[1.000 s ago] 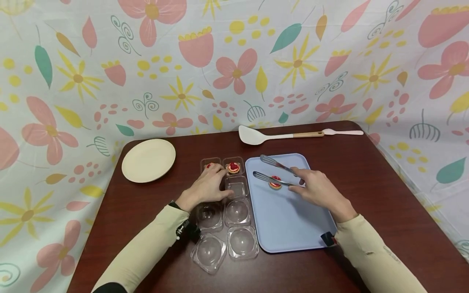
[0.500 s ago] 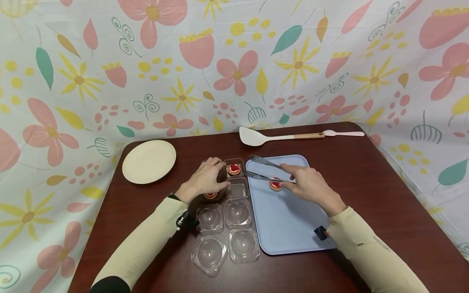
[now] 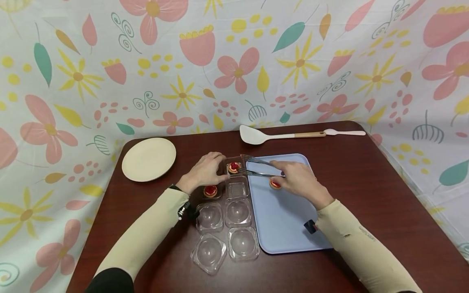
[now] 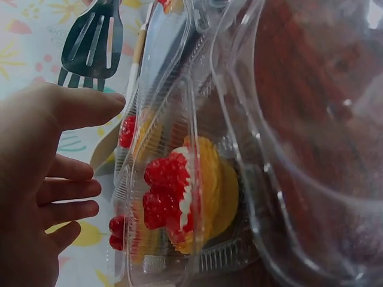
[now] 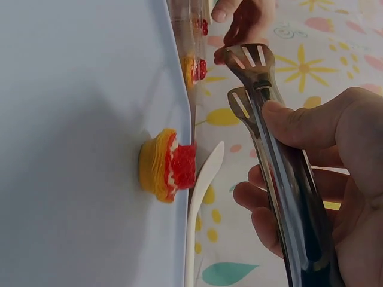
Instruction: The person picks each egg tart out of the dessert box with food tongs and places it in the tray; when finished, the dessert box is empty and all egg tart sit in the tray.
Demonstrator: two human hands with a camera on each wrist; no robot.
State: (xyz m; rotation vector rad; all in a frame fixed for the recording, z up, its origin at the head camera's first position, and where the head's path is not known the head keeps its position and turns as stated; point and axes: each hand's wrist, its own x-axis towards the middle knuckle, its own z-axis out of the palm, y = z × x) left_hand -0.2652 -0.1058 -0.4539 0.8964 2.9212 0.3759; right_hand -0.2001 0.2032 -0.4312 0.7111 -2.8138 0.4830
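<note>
- Slotted shiny metal tongs (image 5: 293,197) are grasped in the right hand (image 3: 298,181), thumb on one side and fingers on the other; their tips stand apart.
- The left hand (image 3: 203,175) grasps nothing, fingers released and relaxed above clear plastic containers (image 3: 237,187).
- Just beneath the right fingertips, a round golden tart with red topping (image 5: 167,167) sits on a pale-blue rectangular tray (image 3: 289,219).
- Right of the left fingertips, below the tong tips, a second red-topped tart (image 3: 233,167) sits in its container.
- Nearer the wearer than the left fingers, a third red-topped tart (image 3: 210,191) sits in another (a fourth red-topped tart (image 4: 116,233) shows only from the left wrist).
- Four clear domed covers (image 3: 243,243) lie nearer still.
- Far left of the left fingers rests a round cream plate (image 3: 148,160).
- Beyond the right fingers lies a white, wooden-handled spatula (image 3: 253,135).
</note>
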